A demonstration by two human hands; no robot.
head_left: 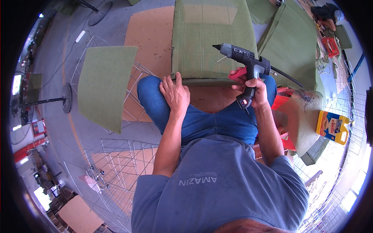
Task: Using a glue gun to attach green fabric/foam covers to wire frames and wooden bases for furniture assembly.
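Note:
My right hand (259,90) is wrapped round the handle of a black and grey hot glue gun (241,55) with a red trigger. Its dark nozzle points to the left, over a green fabric-covered panel (210,46), and a black glue stick sticks out of its back end. At the panel's near left corner, my left hand (176,94) lies with fingers stretched out, fingertips at the edge. That hand holds nothing. The panel's near edge lies just beyond my knees, and thin lines of wire or glue show across its top.
A smaller green sheet (105,83) lies on a wire frame at left. Brown board (149,35) lies under the panel. To the right are stacked green sheets (297,46), a yellow and blue jug (333,127) and a red chair (283,101). Wheeled stands (67,98) occupy the left floor.

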